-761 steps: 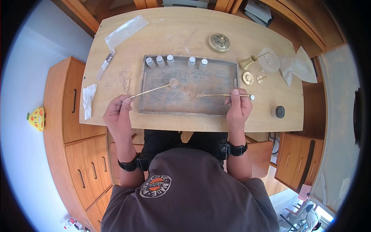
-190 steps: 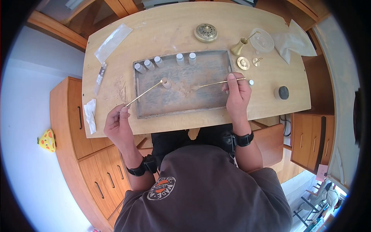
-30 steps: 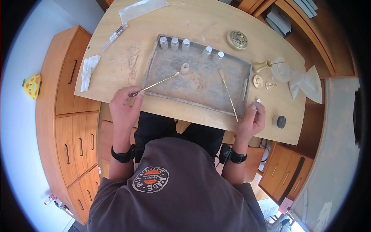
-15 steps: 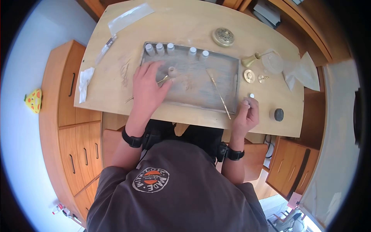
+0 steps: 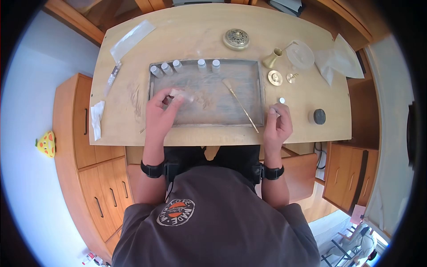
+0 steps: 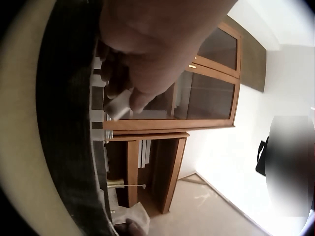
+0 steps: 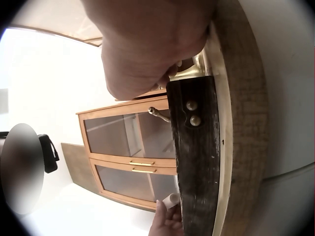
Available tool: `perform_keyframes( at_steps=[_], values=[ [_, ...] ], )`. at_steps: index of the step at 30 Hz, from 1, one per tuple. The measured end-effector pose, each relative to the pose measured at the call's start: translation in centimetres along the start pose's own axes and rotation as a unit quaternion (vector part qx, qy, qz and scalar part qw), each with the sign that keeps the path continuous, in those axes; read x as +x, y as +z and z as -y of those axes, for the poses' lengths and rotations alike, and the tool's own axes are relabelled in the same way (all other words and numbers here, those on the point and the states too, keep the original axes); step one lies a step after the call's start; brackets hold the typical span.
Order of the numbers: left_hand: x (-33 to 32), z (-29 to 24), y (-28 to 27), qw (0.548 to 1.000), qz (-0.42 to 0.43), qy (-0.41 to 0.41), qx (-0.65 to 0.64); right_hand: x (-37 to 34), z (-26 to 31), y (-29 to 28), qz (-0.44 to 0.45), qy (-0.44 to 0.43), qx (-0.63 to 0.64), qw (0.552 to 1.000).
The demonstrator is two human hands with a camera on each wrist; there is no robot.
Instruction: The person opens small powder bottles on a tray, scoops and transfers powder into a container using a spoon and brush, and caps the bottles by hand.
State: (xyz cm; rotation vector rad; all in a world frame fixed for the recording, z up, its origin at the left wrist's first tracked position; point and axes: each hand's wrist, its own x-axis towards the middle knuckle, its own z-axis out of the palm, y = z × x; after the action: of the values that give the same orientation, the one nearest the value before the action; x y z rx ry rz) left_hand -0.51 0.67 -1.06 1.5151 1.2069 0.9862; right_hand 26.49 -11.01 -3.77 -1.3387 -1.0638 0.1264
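Observation:
My left hand (image 5: 162, 111) holds a small uncapped vial (image 5: 181, 94) between thumb and fingers over the tray's left half, tilted with one end toward the right. In the left wrist view the vial (image 6: 119, 105) looks translucent and whitish. My right hand (image 5: 278, 122) is beside the tray's right end, fingers curled in and thumb against the index finger, close to a small white cap (image 5: 282, 100) on the table. Whether those fingers pinch something I cannot tell. A gold-handled brush (image 5: 240, 104) lies across the tray (image 5: 204, 125), its handle over the front rim.
Several white-capped vials (image 5: 177, 66) stand along the tray's back; brown powder (image 5: 204, 102) lies in its middle. A gold stick's end (image 5: 142, 131) shows left of it. Around are a brass burner (image 5: 236, 39), brass vase (image 5: 272, 58), brass disc (image 5: 275, 78) and dark-lidded jar (image 5: 319, 116).
The left hand has let go of the gold stick, which lies on the table, and picked up the vial from the tray. The right hand, earlier holding the brush, stays near the cap.

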Motion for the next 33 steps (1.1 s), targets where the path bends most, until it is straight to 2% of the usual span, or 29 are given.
perform_keyframes(
  at_steps=[1,5,7,8,10,14,16,17,20,22,25,28,29,31,33],
  values=[
    [0.0,0.4,-0.1,0.998,0.012,0.006,-0.056,0.0,0.1,0.0,0.004,0.003,-0.004,1.000],
    [-0.2,0.3,0.1,0.997,-0.001,0.032,-0.071,-0.1,-0.2,0.1,0.009,0.012,-0.010,1.000],
    [-0.6,-0.7,0.6,0.992,-0.039,0.093,0.080,-0.1,-0.1,0.1,0.002,0.015,-0.005,1.000],
    [-0.6,-0.9,0.8,0.992,-0.037,0.092,0.071,-0.1,-0.1,0.0,0.003,0.011,-0.014,1.000],
    [-0.6,-1.2,1.3,0.935,-0.007,0.217,0.280,0.1,-0.4,-0.5,0.000,-0.003,-0.054,0.999],
    [-0.5,-1.5,1.8,0.937,0.010,0.210,0.278,1.4,-0.4,-2.3,0.002,-0.001,-0.141,0.990],
    [-0.4,-1.2,1.8,0.936,0.013,0.214,0.279,2.3,0.1,-3.2,0.017,0.069,-0.206,0.976],
    [-0.4,-1.3,1.8,0.938,0.012,0.213,0.273,2.6,-0.1,-3.6,0.018,0.066,-0.211,0.975],
    [-0.4,-1.4,1.7,0.944,0.018,0.199,0.263,3.6,-0.6,-3.9,0.057,0.069,-0.283,0.955],
    [-0.3,-1.3,1.7,0.944,0.021,0.205,0.257,4.2,-0.5,-3.4,0.080,0.102,-0.350,0.928],
    [-0.3,-1.1,1.6,0.948,0.021,0.198,0.250,4.8,-0.9,-3.5,0.157,0.101,-0.350,0.918],
    [-0.4,-1.0,1.5,0.947,0.011,0.204,0.247,5.2,-2.3,-3.9,0.181,0.099,-0.360,0.910],
    [-0.4,-0.8,1.4,0.948,0.003,0.201,0.246,5.4,-2.2,-3.9,0.186,0.092,-0.360,0.910],
    [-0.4,-0.5,1.4,0.949,-0.016,0.227,0.219,5.7,-1.9,-3.6,0.133,0.069,-0.319,0.936],
    [-0.5,-0.7,1.5,0.951,-0.016,0.214,0.222,6.5,1.6,-1.8,0.142,0.053,-0.300,0.942]
  ],
)
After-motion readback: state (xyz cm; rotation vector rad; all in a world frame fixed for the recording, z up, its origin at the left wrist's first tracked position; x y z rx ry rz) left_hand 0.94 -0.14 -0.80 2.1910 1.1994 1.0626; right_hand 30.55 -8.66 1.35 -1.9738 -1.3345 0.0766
